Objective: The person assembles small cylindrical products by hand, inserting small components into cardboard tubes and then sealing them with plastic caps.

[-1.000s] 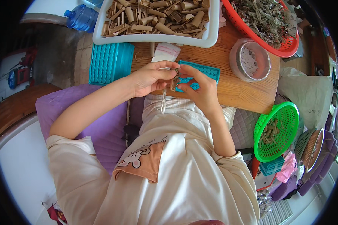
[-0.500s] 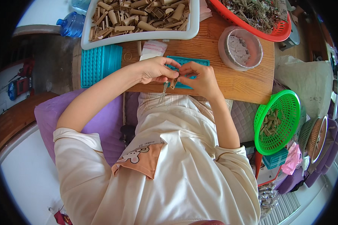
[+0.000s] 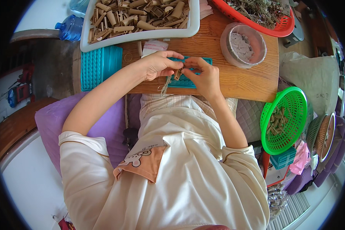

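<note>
Over the table's near edge, my left hand [image 3: 161, 64] and my right hand [image 3: 204, 75] meet, fingertips pinched on a small brown half-tube piece [image 3: 177, 75]. Its details are mostly hidden by my fingers. Pale strings [image 3: 165, 86] dangle below my left fingers. A teal ridged tray [image 3: 207, 60] lies under my hands. Just beyond my left wrist is a small white and pink packet [image 3: 155, 45].
A white bin [image 3: 142, 39] of brown tube pieces stands at the back. Stacked teal trays [image 3: 97, 69] are left. On the right are a clear tub [image 3: 228, 50] of white scraps, a red basket [image 3: 285, 28] of tangled bundles and a green basket [image 3: 297, 119] with brown pieces.
Both hands stay together on the brown piece; my fingers have shifted slightly, with the right fingers less curled. The whole view has moved a little.
</note>
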A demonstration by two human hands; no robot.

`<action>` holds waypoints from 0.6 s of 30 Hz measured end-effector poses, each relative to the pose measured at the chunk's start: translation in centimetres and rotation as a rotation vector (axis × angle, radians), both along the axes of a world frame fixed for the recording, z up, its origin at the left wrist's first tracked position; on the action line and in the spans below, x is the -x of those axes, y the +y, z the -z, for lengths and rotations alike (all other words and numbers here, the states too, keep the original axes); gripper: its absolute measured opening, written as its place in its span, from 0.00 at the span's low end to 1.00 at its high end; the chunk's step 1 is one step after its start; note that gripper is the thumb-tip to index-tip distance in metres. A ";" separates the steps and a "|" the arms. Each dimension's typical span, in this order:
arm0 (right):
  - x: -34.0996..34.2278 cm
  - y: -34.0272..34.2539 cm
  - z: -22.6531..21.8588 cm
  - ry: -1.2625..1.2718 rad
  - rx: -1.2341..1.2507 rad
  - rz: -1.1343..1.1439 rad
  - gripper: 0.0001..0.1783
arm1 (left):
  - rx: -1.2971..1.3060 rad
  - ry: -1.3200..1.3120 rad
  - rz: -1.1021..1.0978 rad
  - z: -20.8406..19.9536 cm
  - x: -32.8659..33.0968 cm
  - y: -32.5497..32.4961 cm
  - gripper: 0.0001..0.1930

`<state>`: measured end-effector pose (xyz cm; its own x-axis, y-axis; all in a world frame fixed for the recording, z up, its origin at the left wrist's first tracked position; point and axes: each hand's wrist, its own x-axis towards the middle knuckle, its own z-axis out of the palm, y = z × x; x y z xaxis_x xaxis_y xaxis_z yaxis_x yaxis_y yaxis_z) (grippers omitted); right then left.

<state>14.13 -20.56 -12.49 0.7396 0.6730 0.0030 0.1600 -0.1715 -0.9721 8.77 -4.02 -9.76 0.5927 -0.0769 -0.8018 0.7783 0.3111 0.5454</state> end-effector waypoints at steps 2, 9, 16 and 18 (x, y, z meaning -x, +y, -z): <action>0.1 0.0 0.1 0.010 0.006 0.012 0.13 | 0.015 0.001 -0.053 0.1 -0.1 -0.1 0.19; 0.5 -0.2 0.3 0.147 0.012 0.062 0.13 | -0.026 0.011 -0.044 0.3 -0.3 -0.5 0.18; -0.2 -0.6 0.5 0.200 -0.009 0.007 0.14 | 0.003 -0.025 0.071 0.4 -0.5 -0.1 0.17; -0.4 -0.6 0.4 0.162 0.016 -0.037 0.14 | -0.001 -0.028 0.097 0.6 -0.6 -0.2 0.17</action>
<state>14.54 -21.21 -12.91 0.7040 0.6992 -0.1248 0.0083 -0.1839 -0.9829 9.36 -4.18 -10.39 0.6048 -0.1346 -0.7849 0.7891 0.2342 0.5679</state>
